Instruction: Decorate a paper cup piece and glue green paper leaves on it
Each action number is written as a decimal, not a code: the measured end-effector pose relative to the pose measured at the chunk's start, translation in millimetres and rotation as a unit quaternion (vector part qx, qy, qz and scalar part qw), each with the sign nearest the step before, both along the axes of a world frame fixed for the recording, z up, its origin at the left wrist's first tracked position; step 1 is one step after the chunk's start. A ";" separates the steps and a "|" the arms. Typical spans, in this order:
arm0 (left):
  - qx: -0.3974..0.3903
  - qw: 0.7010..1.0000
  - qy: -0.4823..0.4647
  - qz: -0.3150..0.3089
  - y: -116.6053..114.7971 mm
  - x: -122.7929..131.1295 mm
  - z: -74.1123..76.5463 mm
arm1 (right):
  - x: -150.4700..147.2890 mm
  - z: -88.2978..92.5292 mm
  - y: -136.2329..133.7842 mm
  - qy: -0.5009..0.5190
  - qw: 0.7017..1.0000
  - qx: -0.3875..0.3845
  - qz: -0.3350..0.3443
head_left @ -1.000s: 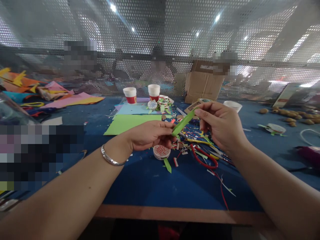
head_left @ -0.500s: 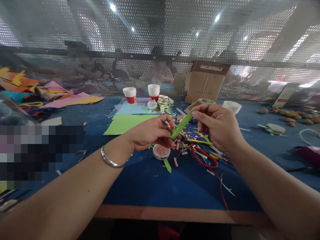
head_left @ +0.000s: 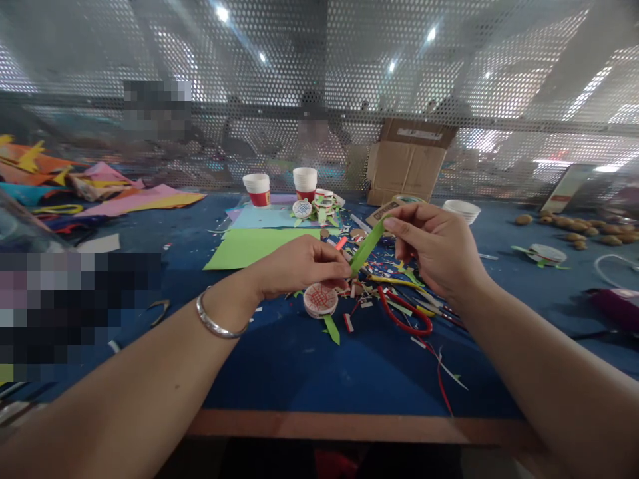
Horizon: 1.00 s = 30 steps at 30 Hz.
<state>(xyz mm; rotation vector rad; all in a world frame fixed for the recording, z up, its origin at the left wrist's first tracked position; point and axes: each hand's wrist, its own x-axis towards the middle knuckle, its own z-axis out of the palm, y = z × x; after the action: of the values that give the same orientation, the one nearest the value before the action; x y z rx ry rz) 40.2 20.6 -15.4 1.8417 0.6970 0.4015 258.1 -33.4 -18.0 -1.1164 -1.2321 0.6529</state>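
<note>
A narrow green paper strip (head_left: 368, 249) stretches on a slant between my two hands, above the table. Its lower end is pinched by my left hand (head_left: 314, 265), whose wrist wears a silver bangle. The fingers and thumb of my right hand (head_left: 432, 246) pinch the upper end. Just below my left hand lies a round white paper turtle shell (head_left: 320, 301) with a red line pattern and a pointed green paper piece (head_left: 332, 330) sticking out. Red-handled scissors (head_left: 407, 319) rest under my right hand, partly hidden by it and by scraps.
Green paper sheets (head_left: 254, 249) lie left of centre. Behind them stand paper cups (head_left: 257, 191) and several small paper turtles (head_left: 324, 205). A cardboard box (head_left: 407, 163) leans at the back. Paper scraps (head_left: 367, 289) litter the middle. Coloured paper (head_left: 144, 198) piles up at left.
My left fingers, which were spread around the strip's lower end, have closed into a pinch on it. My right hand keeps its hold at the upper end.
</note>
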 end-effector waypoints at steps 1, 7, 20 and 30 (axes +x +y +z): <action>0.014 1.000 0.000 -0.001 1.0 -0.8 -0.2 | 0.3 0.0 0.2 0.000 1.000 -0.001 -0.001; 0.002 0.999 -0.033 0.033 3.7 -0.9 -3.5 | 2.3 -0.5 1.6 0.004 1.000 0.000 -0.001; -0.025 0.994 -0.108 -0.023 5.4 2.7 -12.4 | 2.9 -1.7 4.3 -0.008 1.000 0.007 -0.004; -0.196 0.972 -0.133 0.012 -0.3 4.9 -11.3 | 4.7 -1.5 4.1 -0.006 1.000 0.009 -0.004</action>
<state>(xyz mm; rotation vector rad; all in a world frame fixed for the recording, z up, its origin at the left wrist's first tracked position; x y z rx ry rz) 45.1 20.3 -26.6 1.3773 0.5667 0.4779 262.8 -29.3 -19.4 -1.1118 -1.2417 0.6294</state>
